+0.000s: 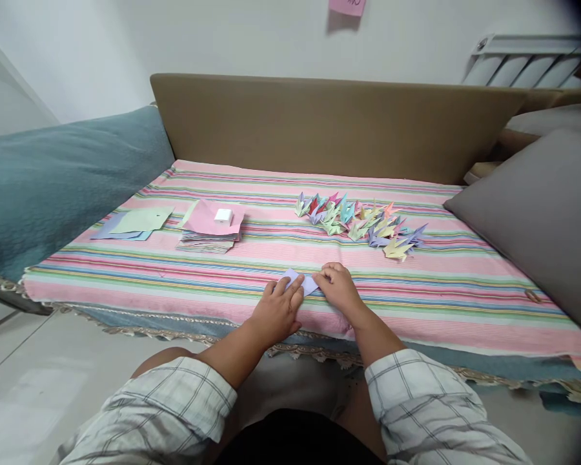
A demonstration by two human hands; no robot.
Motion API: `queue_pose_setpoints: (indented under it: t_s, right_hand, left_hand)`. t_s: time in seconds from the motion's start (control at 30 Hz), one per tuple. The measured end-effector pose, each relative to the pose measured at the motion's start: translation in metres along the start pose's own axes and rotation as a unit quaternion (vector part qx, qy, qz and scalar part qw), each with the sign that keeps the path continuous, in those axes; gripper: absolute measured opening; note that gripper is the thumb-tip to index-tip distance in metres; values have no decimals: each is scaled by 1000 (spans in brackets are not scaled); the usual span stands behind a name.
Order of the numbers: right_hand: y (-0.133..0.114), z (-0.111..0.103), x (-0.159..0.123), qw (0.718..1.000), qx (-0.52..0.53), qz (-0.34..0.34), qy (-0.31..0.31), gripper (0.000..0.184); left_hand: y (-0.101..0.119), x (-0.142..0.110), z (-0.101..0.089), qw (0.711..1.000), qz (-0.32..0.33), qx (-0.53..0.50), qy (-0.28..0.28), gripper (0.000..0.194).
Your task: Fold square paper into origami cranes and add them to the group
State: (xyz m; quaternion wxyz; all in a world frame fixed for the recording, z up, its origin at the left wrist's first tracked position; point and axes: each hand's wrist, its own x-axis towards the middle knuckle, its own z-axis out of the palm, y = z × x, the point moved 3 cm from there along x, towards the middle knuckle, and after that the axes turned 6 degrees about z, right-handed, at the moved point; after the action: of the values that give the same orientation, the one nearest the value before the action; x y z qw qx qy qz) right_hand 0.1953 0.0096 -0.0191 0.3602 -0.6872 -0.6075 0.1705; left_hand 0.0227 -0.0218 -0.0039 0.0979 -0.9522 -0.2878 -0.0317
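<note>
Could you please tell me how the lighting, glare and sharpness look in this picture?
Head view: soft, fairly even light; shadow below the pink paper note; pale glare on the glossy floor tiles, lower left; seemingly wide-angle bowing along the pink striped cloth; dark, blurred right-hand corners; small lavender paper, its creases unclear.

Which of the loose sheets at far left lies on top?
The pale green sheet, with a small dark mark; the purple sheet and blue sheet show only partly beneath it.
</note>
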Motion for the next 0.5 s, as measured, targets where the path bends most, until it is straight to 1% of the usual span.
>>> queue_pose_setpoints:
  t_s: [0.07,0.13,0.23,0.37,0.5]
  right_hand:
    - [-1,2,3,1000,18,15,-8,30]
    - [-3,4,6,999,7,32,-15,34]
    - [-5,6,8,998,-19,54,-27,32]
    - [-5,6,10,999,-6,31,-34,25]
    - [-3,5,17,999,-9,16,-46,26]
  left_hand:
    - [0,-1,1,1000,-3,-4,2,73]
    - [0,-1,3,1000,-7,-6,3,74]
    - [1,-2,4,1000,-9,-6,3,75]
    - [1,-3,6,1000,-10,-6,2,74]
    - [1,-3,7,1000,-14,-2,4,75]
